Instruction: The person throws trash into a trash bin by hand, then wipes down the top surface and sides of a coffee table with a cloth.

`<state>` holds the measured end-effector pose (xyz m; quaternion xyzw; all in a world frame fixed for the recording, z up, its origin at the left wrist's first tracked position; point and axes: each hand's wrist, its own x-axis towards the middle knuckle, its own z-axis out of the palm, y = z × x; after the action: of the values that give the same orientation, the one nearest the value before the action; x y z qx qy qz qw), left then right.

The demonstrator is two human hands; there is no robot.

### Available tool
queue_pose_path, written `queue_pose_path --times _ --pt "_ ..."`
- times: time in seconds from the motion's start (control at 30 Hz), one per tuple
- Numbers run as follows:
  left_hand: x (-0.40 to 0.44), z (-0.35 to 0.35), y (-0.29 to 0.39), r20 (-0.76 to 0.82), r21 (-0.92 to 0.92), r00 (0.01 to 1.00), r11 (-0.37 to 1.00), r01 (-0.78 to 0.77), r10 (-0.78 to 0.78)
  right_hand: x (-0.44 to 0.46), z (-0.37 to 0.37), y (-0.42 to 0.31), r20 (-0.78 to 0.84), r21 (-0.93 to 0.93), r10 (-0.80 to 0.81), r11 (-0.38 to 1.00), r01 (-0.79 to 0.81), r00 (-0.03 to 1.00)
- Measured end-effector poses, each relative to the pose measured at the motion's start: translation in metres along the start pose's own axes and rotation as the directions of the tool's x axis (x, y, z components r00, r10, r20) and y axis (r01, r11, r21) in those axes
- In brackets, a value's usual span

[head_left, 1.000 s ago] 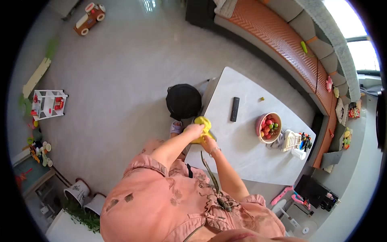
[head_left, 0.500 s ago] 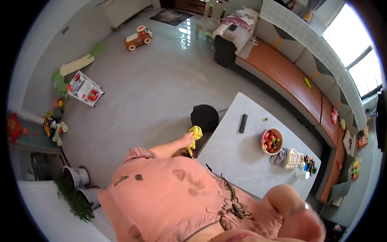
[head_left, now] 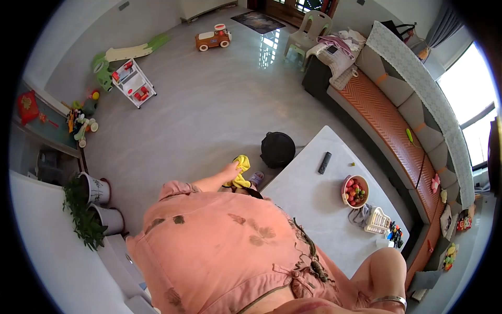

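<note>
My left hand (head_left: 229, 171) is closed around a bunched yellow cloth (head_left: 242, 166), held out low in front of my body. Part of a sandalled foot (head_left: 257, 178) shows just beyond the cloth. A round black stool or bin (head_left: 277, 149) stands on the floor to the right of the cloth, close to the table (head_left: 298, 180). On the right, my other arm is bent up, with a silver bracelet (head_left: 391, 299) at its wrist. My right hand lies past the bottom edge, out of sight.
On the table are a remote control (head_left: 324, 163), a bowl of red and green fruit (head_left: 355, 191) and a white basket (head_left: 377, 220). A long sofa (head_left: 376, 118) runs along the right. Toys and a white cart (head_left: 134, 85) stand left, plant pots (head_left: 107, 219) nearer.
The view has shifted, so the room sits further right and the cart higher. My right hand has dropped out of view at the bottom. My left hand still holds the yellow cloth.
</note>
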<state>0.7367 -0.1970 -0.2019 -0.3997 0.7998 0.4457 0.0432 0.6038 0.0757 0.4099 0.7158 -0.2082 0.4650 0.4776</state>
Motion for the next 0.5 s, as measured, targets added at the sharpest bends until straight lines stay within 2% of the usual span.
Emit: queue_pose_path --times 0.03,0.1,0.3,0.5 --pt "-0.004 -0.003 0.0 -0.002 -0.002 1.0 1.0 0.003 -0.003 0.001 0.0 -0.001 -0.001 0.005 -0.003 1.0 0.003 1.0" --pt "-0.011 -0.008 0.002 0.082 -0.109 0.985 0.981 0.16 -0.151 0.002 -0.003 -0.003 0.002 0.012 -0.005 1.0 0.005 1.0" --pt "-0.01 -0.012 -0.001 0.058 0.025 0.987 0.988 0.151 -0.153 0.006 -0.009 -0.012 -0.003 0.02 -0.03 0.999 0.03 1.0" --pt "-0.008 -0.016 0.007 0.053 0.03 0.99 0.991 0.129 -0.131 0.008 -0.013 -0.017 -0.002 0.001 -0.041 0.999 0.041 0.999"
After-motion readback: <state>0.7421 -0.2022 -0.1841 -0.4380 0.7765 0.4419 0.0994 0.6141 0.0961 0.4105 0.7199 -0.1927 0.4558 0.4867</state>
